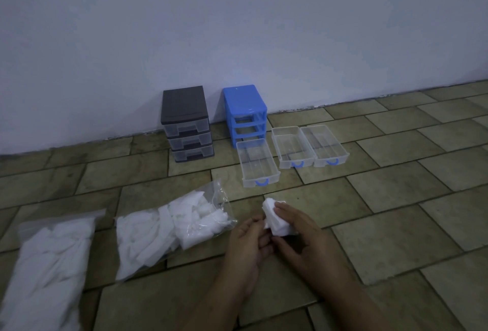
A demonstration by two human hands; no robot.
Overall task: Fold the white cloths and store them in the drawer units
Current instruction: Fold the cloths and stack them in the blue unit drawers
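- The white cloth point(276, 218) sits between both hands, pinched by the left hand point(248, 243) and gripped by the right hand point(303, 235).
- It is small, crumpled, partly folded.

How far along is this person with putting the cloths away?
Barely started. Done: the three clear drawers are out of the blue unit and lie on the floor, with no cloth in them. In hand: the left hand and right hand hold one white cloth, folding it. Left: two bags of cloths look full, and the dark unit stays closed.
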